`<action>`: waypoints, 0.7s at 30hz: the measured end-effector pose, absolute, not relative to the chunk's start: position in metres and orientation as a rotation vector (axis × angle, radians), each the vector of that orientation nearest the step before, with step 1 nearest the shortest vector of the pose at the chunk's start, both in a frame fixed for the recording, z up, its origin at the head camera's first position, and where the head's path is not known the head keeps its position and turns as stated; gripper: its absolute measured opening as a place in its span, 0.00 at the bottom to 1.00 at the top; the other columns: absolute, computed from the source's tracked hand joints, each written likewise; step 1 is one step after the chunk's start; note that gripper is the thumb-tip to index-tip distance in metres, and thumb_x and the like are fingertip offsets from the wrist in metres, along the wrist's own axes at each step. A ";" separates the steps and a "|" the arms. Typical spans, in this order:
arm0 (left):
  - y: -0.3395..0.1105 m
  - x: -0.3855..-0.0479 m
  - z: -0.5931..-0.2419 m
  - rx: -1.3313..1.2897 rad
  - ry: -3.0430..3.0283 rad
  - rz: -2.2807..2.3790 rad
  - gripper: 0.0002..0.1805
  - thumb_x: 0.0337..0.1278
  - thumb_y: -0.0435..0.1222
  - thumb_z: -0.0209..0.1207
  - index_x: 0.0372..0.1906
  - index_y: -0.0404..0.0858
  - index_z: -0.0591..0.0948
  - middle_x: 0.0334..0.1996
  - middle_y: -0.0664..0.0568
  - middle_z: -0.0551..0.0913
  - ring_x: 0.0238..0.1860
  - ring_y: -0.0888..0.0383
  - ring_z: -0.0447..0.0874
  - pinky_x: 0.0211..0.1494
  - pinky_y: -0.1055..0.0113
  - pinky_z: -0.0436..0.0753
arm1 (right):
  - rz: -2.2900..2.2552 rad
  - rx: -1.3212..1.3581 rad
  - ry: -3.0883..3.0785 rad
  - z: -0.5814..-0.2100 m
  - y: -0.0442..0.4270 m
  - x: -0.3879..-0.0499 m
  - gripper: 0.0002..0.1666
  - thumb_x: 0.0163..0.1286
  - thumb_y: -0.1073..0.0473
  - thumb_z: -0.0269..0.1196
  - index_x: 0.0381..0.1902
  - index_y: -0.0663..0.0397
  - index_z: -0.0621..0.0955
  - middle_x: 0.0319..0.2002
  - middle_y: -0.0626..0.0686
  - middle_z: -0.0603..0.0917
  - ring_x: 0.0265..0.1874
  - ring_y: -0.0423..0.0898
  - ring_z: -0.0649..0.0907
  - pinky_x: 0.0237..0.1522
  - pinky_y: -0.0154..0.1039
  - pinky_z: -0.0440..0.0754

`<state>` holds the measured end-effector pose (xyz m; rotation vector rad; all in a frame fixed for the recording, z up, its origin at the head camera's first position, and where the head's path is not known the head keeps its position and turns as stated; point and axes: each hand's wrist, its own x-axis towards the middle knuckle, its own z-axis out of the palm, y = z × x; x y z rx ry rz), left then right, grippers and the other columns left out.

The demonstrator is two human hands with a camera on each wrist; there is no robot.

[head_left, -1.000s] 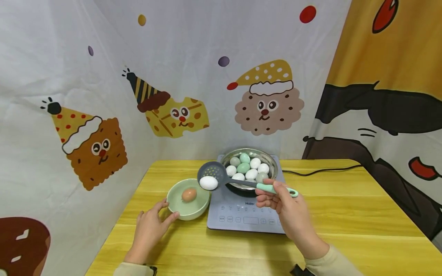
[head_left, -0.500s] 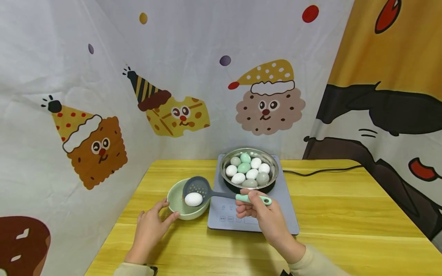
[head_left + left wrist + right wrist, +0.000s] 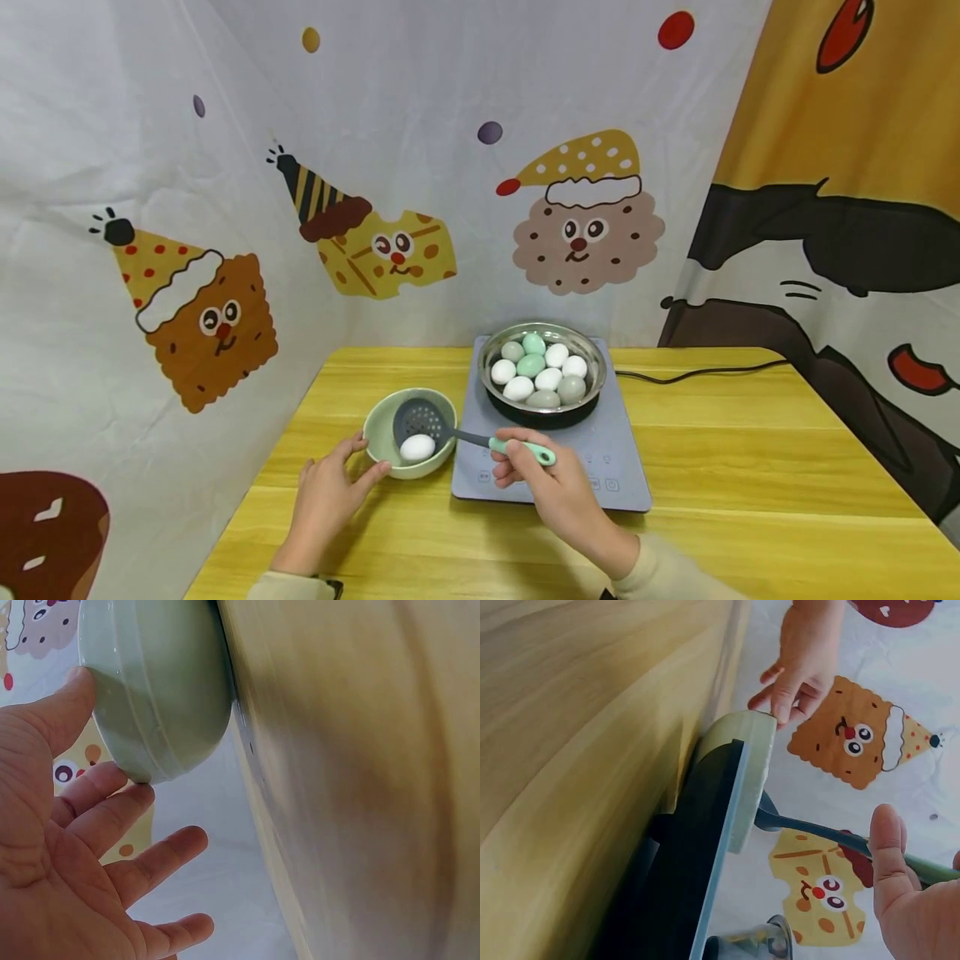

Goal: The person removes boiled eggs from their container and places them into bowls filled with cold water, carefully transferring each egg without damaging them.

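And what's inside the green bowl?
A dark perforated skimmer head dips into the green bowl, with a white egg at its near edge. Together they cover much of the bowl's bottom, so I can't tell what lies beneath.

Head view from above and behind left hand [image 3: 327,496] and right hand [image 3: 555,479], facing forward and down, farthest off; wrist views close in, each looking out past its own hand, rolled sideways, both catching the green bowl [image 3: 169,690] at the left hand.

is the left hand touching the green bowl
Touching. The left wrist view shows it: the left hand has its thumb tip and at least one fingertip against the green bowl, with no gap there.
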<state>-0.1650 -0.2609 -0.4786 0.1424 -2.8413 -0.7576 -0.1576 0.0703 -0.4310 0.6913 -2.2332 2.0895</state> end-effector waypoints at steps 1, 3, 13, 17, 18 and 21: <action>-0.261 -0.165 -0.479 0.141 -2.840 -0.758 0.34 0.65 0.51 0.73 0.67 0.34 0.81 0.70 0.39 0.81 0.66 0.30 0.83 0.78 0.19 0.56 | 2.052 0.727 -2.243 -0.432 0.070 -0.157 0.19 0.87 0.59 0.54 0.63 0.67 0.82 0.43 0.62 0.92 0.35 0.51 0.93 0.44 0.45 0.94; -0.261 -0.166 -0.479 0.140 -2.839 -0.760 0.34 0.65 0.51 0.73 0.67 0.33 0.81 0.70 0.39 0.81 0.67 0.30 0.83 0.78 0.19 0.56 | 1.993 0.794 -2.250 -0.435 0.069 -0.156 0.18 0.87 0.60 0.55 0.62 0.66 0.83 0.42 0.62 0.92 0.35 0.52 0.93 0.44 0.44 0.94; -0.262 -0.166 -0.479 0.126 -2.838 -0.762 0.35 0.65 0.51 0.73 0.68 0.33 0.81 0.69 0.37 0.82 0.66 0.31 0.83 0.78 0.20 0.59 | 1.457 1.130 -2.260 -0.444 0.068 -0.145 0.16 0.82 0.64 0.59 0.62 0.58 0.85 0.40 0.48 0.93 0.41 0.40 0.91 0.47 0.37 0.93; -0.262 -0.166 -0.478 0.125 -2.843 -0.778 0.35 0.66 0.51 0.72 0.68 0.33 0.80 0.70 0.37 0.81 0.67 0.31 0.82 0.79 0.21 0.58 | 1.096 1.316 -2.177 -0.443 0.068 -0.140 0.18 0.82 0.63 0.60 0.65 0.53 0.83 0.51 0.48 0.92 0.51 0.41 0.91 0.56 0.35 0.90; -0.262 -0.166 -0.478 0.126 -2.844 -0.785 0.35 0.66 0.51 0.72 0.68 0.33 0.80 0.71 0.37 0.80 0.68 0.31 0.82 0.79 0.21 0.57 | 1.011 1.355 -2.145 -0.443 0.067 -0.139 0.18 0.82 0.62 0.60 0.66 0.52 0.83 0.54 0.49 0.91 0.53 0.42 0.91 0.56 0.35 0.90; -0.262 -0.165 -0.477 0.137 -2.852 -0.811 0.35 0.67 0.51 0.72 0.69 0.33 0.79 0.71 0.37 0.80 0.67 0.30 0.82 0.79 0.20 0.56 | 0.830 1.431 -2.110 -0.443 0.067 -0.135 0.19 0.84 0.58 0.58 0.68 0.51 0.80 0.57 0.48 0.90 0.55 0.42 0.90 0.59 0.33 0.88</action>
